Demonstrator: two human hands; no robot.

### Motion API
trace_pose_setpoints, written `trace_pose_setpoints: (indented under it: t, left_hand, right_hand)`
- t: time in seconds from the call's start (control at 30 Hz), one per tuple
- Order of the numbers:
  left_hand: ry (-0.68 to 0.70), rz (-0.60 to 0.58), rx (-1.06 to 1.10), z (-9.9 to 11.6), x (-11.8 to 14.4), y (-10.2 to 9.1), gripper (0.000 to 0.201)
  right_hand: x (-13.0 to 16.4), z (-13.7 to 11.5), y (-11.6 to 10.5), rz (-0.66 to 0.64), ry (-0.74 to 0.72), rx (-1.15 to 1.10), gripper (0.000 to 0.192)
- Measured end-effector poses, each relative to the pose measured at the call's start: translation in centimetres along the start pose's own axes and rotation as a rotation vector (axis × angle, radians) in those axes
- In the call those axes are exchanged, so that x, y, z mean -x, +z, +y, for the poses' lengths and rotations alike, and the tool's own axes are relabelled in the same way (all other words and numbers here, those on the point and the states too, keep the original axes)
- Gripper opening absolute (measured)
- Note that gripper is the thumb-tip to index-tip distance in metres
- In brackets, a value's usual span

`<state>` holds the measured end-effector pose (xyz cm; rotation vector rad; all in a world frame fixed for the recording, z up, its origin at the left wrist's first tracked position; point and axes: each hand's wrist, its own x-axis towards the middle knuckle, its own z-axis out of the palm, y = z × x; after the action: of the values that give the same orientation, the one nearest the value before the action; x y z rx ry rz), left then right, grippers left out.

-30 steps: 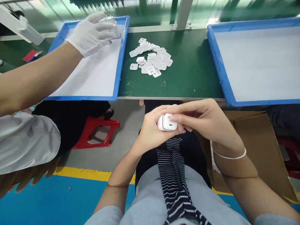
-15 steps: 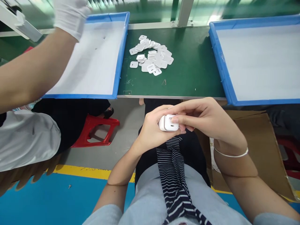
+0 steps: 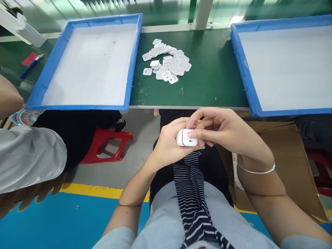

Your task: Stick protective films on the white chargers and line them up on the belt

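A small white earbud charging case [image 3: 185,139] lies on its side above my lap, just in front of the table edge. A thin seam runs round it, and a small dark port slot shows on its right end. My left hand [image 3: 166,143] is closed around the case from the left and below. My right hand [image 3: 223,129] grips it from the right, its thumb on the end beside the slot and its index finger bent over the far edge. The other right fingertips are partly hidden behind the case.
Loose white slotted pieces [image 3: 178,62] lie heaped on the green table [image 3: 212,76]. Blue-rimmed trays stand left [image 3: 128,79] and right [image 3: 245,76]. A co-worker's arm [image 3: 9,97] is at far left, near a red stool [image 3: 119,152]. An open cardboard box [image 3: 287,162] stands at right.
The co-worker's gloved hand and forearm have withdrawn left from over the left tray. My right index finger has bent back slightly on the case; my left hand keeps its hold.
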<state>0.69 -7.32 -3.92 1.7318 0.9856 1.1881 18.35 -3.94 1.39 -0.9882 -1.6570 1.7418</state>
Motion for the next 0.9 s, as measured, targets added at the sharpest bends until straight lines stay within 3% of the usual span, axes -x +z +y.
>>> trace_pose_setpoints:
  t: [0.53, 0.73, 0.83, 0.9]
  left_hand:
    - [0.085, 0.083, 0.084, -1.5, -0.2, 1.3, 0.037]
    - [0.238, 0.219, 0.082, -3.0, -0.5, 1.3, 0.044]
    - [0.294, 0.259, 0.037, -3.3, -0.7, 1.2, 0.040]
    - [0.319, 0.287, 0.006, -3.3, -0.8, 1.2, 0.039]
  right_hand:
    - [0.3, 0.4, 0.1, 0.090, -0.102, 0.127, 0.008]
    - [1.0, 0.5, 0.2, 0.274, -0.262, 0.024, 0.007]
    - [1.8, 1.0, 1.1, 0.375, -0.301, 0.111, 0.006]
    - [2.3, 1.7, 2.0, 0.386, -0.311, 0.213, 0.019]
